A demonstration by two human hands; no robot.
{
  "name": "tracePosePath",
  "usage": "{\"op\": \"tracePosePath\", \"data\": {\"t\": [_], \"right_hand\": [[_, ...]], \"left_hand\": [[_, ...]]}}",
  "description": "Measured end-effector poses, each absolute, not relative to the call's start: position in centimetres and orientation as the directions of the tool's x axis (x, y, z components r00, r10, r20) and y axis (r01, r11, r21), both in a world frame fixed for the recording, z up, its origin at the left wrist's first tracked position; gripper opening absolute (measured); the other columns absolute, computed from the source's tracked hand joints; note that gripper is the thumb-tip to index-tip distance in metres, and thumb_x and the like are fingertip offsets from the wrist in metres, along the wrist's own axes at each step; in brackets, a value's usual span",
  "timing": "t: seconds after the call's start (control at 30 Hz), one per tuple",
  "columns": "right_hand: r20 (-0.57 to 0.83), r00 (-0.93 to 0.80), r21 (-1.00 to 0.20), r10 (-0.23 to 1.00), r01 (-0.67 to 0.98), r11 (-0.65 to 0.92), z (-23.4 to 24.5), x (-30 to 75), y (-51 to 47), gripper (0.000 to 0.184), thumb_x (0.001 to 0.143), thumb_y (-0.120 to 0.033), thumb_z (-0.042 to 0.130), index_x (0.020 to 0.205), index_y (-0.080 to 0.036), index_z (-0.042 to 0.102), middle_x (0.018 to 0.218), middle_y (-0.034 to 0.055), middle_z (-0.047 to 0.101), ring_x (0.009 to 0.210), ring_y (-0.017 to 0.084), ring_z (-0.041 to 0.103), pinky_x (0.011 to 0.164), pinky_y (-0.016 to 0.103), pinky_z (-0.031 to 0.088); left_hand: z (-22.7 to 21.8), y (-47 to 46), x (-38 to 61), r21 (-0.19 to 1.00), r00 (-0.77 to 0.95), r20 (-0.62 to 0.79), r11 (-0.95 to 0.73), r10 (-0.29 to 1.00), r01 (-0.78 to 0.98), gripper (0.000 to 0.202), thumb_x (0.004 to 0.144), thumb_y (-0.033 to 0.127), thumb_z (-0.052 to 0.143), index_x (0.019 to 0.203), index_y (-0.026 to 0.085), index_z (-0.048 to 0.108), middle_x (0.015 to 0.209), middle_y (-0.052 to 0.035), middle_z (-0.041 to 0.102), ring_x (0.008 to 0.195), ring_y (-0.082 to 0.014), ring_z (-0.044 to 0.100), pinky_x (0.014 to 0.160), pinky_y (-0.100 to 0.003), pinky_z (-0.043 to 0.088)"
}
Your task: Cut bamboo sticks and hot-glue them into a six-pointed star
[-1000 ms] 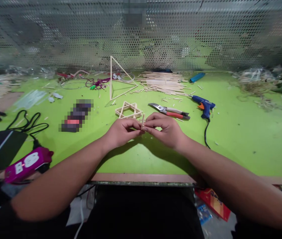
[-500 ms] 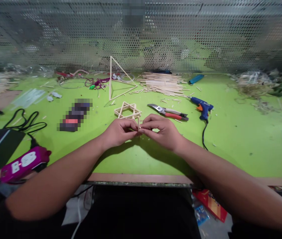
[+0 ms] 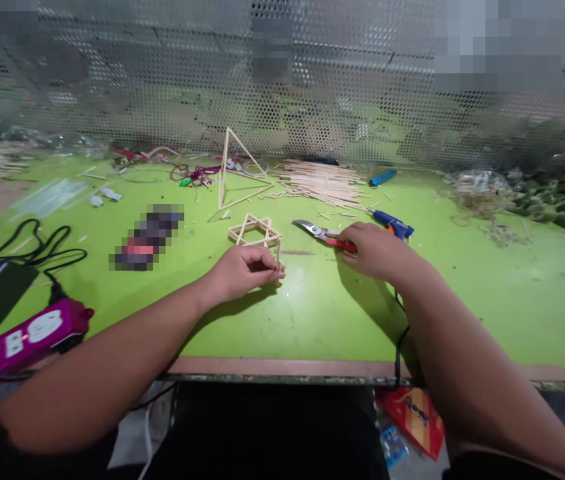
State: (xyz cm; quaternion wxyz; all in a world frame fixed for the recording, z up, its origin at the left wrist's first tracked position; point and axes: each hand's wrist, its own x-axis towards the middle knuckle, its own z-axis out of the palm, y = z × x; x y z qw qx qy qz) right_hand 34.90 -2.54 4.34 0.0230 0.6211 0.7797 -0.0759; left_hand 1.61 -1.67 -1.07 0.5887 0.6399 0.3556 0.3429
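The left hand (image 3: 243, 273) has its fingers pinching an upright stick (image 3: 278, 257) at the corner of the stick star (image 3: 255, 230). The right hand (image 3: 371, 251) has its fingers curled onto the red-handled snips (image 3: 341, 245) on the tabletop (image 3: 312, 327).

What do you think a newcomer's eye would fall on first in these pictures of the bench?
A tall triangular stick frame and, in front of it, a smaller star-shaped stick frame catch the eye on the bright green workbench. Beside the star, the left hand grips a thin upright stick, while the right hand rests on the red handles of a pair of snips. Behind them lies a heap of loose wooden sticks.
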Motion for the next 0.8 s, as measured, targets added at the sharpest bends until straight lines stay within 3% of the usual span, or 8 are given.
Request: {"op": "tracePosePath", "data": {"t": [0.2, 0.4, 0.47, 0.57, 0.67, 0.8], "right_hand": [[-0.089, -0.152, -0.078, 0.984, 0.986, 0.145, 2.6, 33.4, -1.4, 0.012, 0.092, -0.023, 0.071, 0.103, -0.019, 0.073, 0.113, 0.0150, 0.072, 0.094, 0.028, 0.066, 0.069, 0.037, 0.041], [0.037, -0.048, -0.132, 0.998, 0.990, 0.052, 3.2, 34.3, -1.0, 0.007, 0.087, -0.025, 0.070, 0.093, -0.023, 0.066, 0.100, 0.0108, 0.072, 0.083, 0.025, 0.063, 0.067, 0.035, 0.042], [0.112, 0.010, -0.196, 0.994, 0.981, 0.012, 4.0, 34.5, -1.4, 0.007, 0.086, -0.026, 0.069, 0.084, -0.025, 0.063, 0.087, 0.0078, 0.071, 0.077, 0.025, 0.061, 0.065, 0.035, 0.041], [0.144, 0.079, -0.395, 0.986, 0.919, -0.016, 5.1, 34.6, -2.5, 0.026, 0.091, -0.037, 0.068, 0.070, -0.027, 0.058, 0.064, 0.0026, 0.059, 0.062, 0.023, 0.054, 0.060, 0.036, 0.039], [0.095, -0.045, -0.539, 0.994, 0.837, 0.090, 5.7, 34.3, -3.4, 0.037, 0.096, -0.046, 0.066, 0.065, -0.027, 0.059, 0.068, 0.0036, 0.062, 0.064, 0.023, 0.058, 0.063, 0.038, 0.043], [0.093, -0.355, -0.600, 0.930, 0.726, 0.337, 5.6, 33.9, -3.9, 0.027, 0.095, -0.043, 0.068, 0.075, -0.025, 0.071, 0.093, 0.0080, 0.075, 0.082, 0.026, 0.069, 0.077, 0.040, 0.052]], "left_hand": [[-0.1, -1.9, 1.8, 0.993, 0.434, -0.122, 0.107, 0.893, 0.059, 0.039, 0.066, 0.044, 0.109, 0.081, 0.016, 0.085, 0.091, -0.0101, 0.087, 0.086, -0.0233, 0.084, 0.086, -0.040, 0.071], [1.3, -1.6, 1.4, 0.926, 0.379, -0.270, 0.347, 0.885, -0.150, 0.047, 0.057, 0.040, 0.115, 0.077, 0.014, 0.081, 0.080, -0.0085, 0.085, 0.079, -0.0228, 0.085, 0.079, -0.037, 0.073], [1.4, -1.5, 1.3, 0.909, 0.383, -0.305, 0.386, 0.872, -0.156, 0.044, 0.059, 0.034, 0.115, 0.077, 0.014, 0.080, 0.079, -0.0090, 0.085, 0.078, -0.0222, 0.085, 0.076, -0.034, 0.072], [1.4, -1.4, 1.1, 0.892, 0.374, -0.350, 0.427, 0.859, -0.148, 0.037, 0.064, 0.025, 0.112, 0.077, 0.013, 0.079, 0.079, -0.0092, 0.084, 0.077, -0.0218, 0.085, 0.073, -0.032, 0.071], [1.3, -1.3, 1.1, 0.882, 0.371, -0.386, 0.456, 0.845, -0.121, 0.033, 0.068, 0.020, 0.110, 0.077, 0.012, 0.079, 0.079, -0.0088, 0.084, 0.078, -0.0227, 0.086, 0.073, -0.033, 0.071], [1.4, -1.3, 0.9, 0.880, 0.390, -0.408, 0.470, 0.826, -0.075, 0.035, 0.067, 0.022, 0.111, 0.078, 0.012, 0.080, 0.079, -0.0090, 0.084, 0.077, -0.0229, 0.086, 0.074, -0.033, 0.071]]}}
